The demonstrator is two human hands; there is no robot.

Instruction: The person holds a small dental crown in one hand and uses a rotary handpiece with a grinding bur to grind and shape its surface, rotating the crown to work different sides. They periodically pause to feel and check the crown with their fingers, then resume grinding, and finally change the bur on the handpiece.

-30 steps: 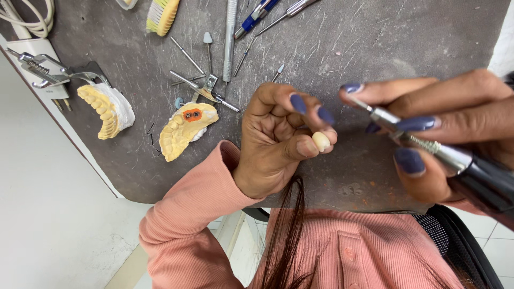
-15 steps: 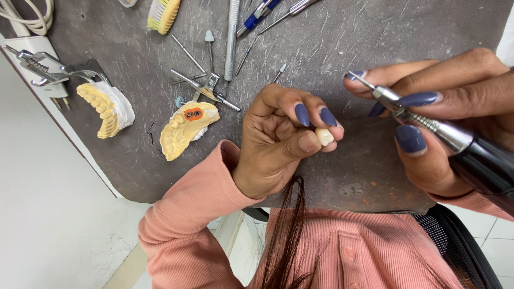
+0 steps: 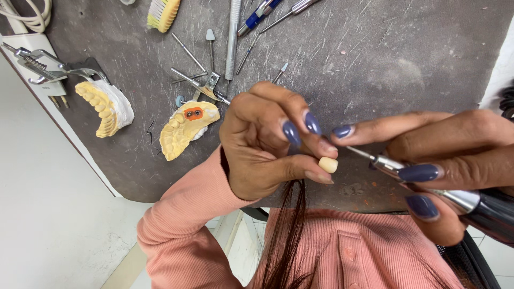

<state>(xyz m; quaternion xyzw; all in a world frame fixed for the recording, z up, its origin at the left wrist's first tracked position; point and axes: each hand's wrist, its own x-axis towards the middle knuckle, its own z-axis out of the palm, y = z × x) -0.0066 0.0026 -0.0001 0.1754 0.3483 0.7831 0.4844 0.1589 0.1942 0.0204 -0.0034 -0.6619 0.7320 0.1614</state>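
My left hand [image 3: 267,142] pinches a small cream tooth-shaped crown [image 3: 328,164] between thumb and fingertips, held over the dark grey bench [image 3: 375,59]. My right hand [image 3: 439,160] grips a metal rotary handpiece [image 3: 455,198] like a pen. Its thin bur tip sits right beside the crown, close to my left fingers. Both hands have dark blue nails and pink sleeves.
Two yellow dental casts lie at the left: one [image 3: 187,128] with an orange patch, one [image 3: 104,107] on a white base beside a metal articulator [image 3: 48,67]. Several burs, metal tools [image 3: 206,85], a blue pen [image 3: 257,15] and a yellow brush [image 3: 163,12] lie at the back.
My right hand brought the handpiece down and left, so its tip is now beside the crown. My left hand stayed about where it was, still pinching the crown.
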